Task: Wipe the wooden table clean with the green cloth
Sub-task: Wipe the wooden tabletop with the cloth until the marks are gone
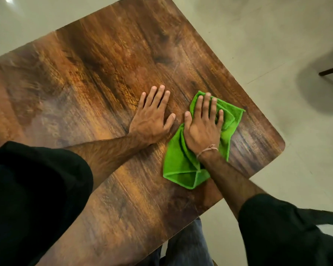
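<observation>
Toward the right corner of the wooden table (pixel 85 83), the right hand (pixel 202 129) presses flat, fingers straight, on the crumpled green cloth (pixel 181 166); the left hand (pixel 154 116) lies flat on bare wood beside it. Wiping looks under way; next, a firm sweep across the rest.

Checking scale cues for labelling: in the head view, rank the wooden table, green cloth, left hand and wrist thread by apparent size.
1. wooden table
2. green cloth, partly covered by the right hand
3. left hand
4. wrist thread
</observation>
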